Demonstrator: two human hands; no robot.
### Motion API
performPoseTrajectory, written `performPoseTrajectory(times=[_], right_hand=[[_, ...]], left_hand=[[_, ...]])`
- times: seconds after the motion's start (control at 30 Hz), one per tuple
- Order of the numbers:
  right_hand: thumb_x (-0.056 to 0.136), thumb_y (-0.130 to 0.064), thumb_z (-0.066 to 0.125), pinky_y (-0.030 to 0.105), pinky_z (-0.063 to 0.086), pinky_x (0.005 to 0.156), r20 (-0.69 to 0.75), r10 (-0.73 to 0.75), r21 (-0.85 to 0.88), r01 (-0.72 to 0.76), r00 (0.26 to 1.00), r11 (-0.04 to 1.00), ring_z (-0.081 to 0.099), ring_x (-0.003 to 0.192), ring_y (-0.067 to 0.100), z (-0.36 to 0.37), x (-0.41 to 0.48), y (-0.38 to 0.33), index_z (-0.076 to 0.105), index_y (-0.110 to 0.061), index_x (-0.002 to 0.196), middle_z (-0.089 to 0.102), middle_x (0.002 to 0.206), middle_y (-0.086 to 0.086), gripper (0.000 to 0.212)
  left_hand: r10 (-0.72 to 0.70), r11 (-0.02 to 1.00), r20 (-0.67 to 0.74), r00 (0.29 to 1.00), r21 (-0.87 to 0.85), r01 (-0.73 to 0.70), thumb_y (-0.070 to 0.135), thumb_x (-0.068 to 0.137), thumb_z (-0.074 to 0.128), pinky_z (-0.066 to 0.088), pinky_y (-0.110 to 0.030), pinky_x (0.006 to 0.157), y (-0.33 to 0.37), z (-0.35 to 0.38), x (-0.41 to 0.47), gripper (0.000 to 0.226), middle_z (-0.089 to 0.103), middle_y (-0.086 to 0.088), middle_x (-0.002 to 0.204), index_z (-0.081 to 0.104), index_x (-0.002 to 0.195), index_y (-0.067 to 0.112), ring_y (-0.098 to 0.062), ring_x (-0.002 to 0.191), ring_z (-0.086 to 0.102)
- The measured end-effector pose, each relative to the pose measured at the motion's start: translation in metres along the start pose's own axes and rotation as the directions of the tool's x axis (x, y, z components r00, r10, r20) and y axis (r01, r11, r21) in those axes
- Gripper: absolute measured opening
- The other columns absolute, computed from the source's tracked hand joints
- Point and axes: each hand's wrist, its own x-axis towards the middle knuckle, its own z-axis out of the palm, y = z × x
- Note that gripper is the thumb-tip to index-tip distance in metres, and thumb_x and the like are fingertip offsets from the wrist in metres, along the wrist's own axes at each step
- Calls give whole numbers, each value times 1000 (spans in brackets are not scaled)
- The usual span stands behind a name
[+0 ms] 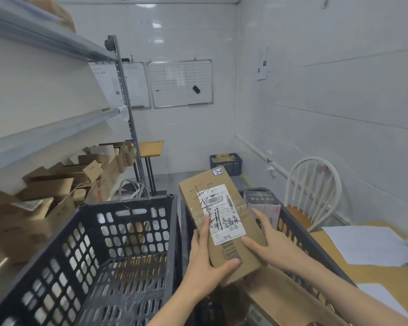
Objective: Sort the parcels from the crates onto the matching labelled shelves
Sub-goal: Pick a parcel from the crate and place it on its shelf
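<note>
**Parcel in both hands, above the crates**

I hold one cardboard parcel [222,222] up in front of me, long side running away from me, tilted slightly left. My left hand [205,262] grips its near left corner – thumb laid across the lower face, fingers along the left edge. My right hand [266,241] clasps the right edge, thumb pressed on the face just beside the white shipping label [222,215]. That label carries black handwriting, and a small tag [218,172] at the far end reads "2-2".

The parcel hangs over the gap between two black crates – the left crate [99,243] and the right crate [299,229]. In the right crate stand a black-and-white box [262,201] and a flat cardboard box [280,292].

To my left run the metal shelves [52,130]; the lower one carries a heap of cardboard boxes [57,184]. On my right is the table [386,276] with sheets of paper [368,245], and behind it a white chair [316,184]. A whiteboard [181,83] hangs on the far wall above a blue crate [226,163].
</note>
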Motion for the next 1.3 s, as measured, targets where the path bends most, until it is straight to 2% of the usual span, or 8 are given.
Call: performPoseTrajectory(times=[0.07, 0.2, 0.3, 0.53, 0.73, 0.87, 1.0, 1.3], right_hand=[[77, -73, 54, 34, 49, 99, 4, -67, 49, 67, 998, 997, 54, 120, 6, 1, 0, 6, -9, -56, 142, 45, 143, -15, 92], [75, -72, 61, 33, 38, 108, -1, -190, 4, 190, 982, 982, 36, 133, 4, -3, -3, 0, -12, -61, 141, 20, 153, -18, 99], [75, -71, 62, 29, 36, 109, 51, -221, -55, 223, 974, 973, 33, 134, 3, -4, -1, -2, -12, -57, 142, 13, 155, -20, 101], [75, -69, 63, 22, 37, 104, 83, -164, -15, 166, 983, 986, 39, 126, 1, 1, 3, 2, -10, -50, 147, 29, 148, -19, 104], [70, -70, 68, 27, 38, 107, 89, -148, 46, 144, 985, 989, 40, 128, 1, 0, 8, -1, -8, -66, 131, 31, 145, -22, 97], [61, -76, 72, 33, 37, 110, 97, -128, 52, 123, 987, 991, 36, 132, 3, 0, 12, 6, -3, -57, 144, 32, 147, -13, 113], [61, -72, 74, 24, 38, 100, 121, -70, 15, 69, 990, 998, 40, 124, 10, -1, 10, 4, -6, -51, 146, 29, 133, -7, 119], [73, -72, 62, 30, 35, 110, 72, -106, -84, 112, 992, 990, 35, 136, 10, -3, 4, -6, -7, -47, 148, 25, 155, -10, 105]], left_hand=[[-3, 1000, 14, 1000, 5, 3, 57, 67, 79, 23, -38, 118, -1, -1, 1, 112, 8, 15, 157, -11, 132, 75, -9, 145, 18], [10, 1000, 32, 999, -7, -10, 48, 72, 81, 25, -23, 107, -1, -2, 1, 114, 13, 20, 152, -11, 135, 69, 14, 130, 28], [4, 999, 46, 999, -40, -2, 50, 69, 82, 28, -29, 114, -5, -3, 3, 120, 17, 24, 154, -15, 135, 71, 6, 137, 31], [-30, 998, 45, 999, -52, 32, 63, 70, 73, 32, -37, 116, -11, -1, 6, 105, 25, 21, 154, -10, 133, 75, 0, 138, 34], [-121, 977, 77, 990, -169, 132, 43, 77, 80, 40, -2, 86, -16, -1, 11, 103, 44, 28, 139, -2, 136, 61, 12, 121, 48], [-141, 954, 159, 977, -240, 177, 45, 66, 85, 44, -22, 104, -22, -3, 15, 127, 52, 28, 133, -8, 152, 42, 12, 118, 53], [-146, 942, 237, 960, -264, 208, 22, 78, 83, 42, -3, 86, -21, -5, 14, 127, 44, 27, 137, -20, 148, 41, 20, 114, 49], [-105, 943, 261, 960, -281, 179, 13, 68, 89, 45, -8, 86, -20, -10, 15, 137, 41, 18, 143, -18, 150, 37, 11, 120, 51]])
